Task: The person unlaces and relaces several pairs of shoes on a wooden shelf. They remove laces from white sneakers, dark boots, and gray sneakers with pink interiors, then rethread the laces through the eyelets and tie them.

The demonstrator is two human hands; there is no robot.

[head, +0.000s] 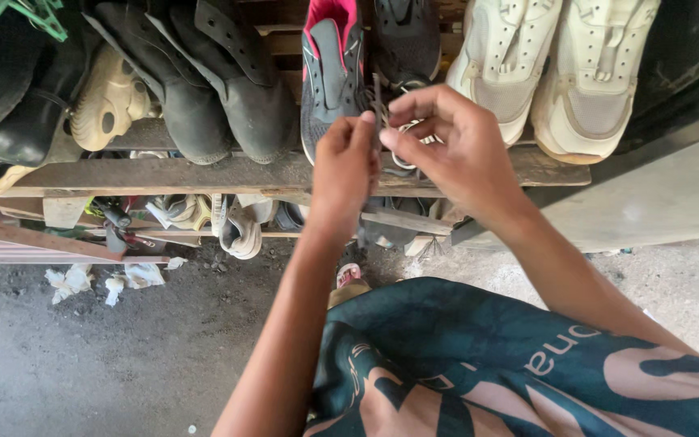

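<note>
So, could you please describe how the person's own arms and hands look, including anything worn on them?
Both forearms are bare, with no sleeves showing; the left hand and right hand carry no gloves, rings or watch. Below them lies a dark teal shirt with pale pinkish printed shapes.

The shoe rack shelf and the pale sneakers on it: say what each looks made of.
The shelf looks like rough, unfinished wood: grey, weathered planks with worn edges. The pale sneakers look like off-white leather or a synthetic, with punched holes on the sides and a mesh-like toe panel; which of the two cannot be told.
</note>
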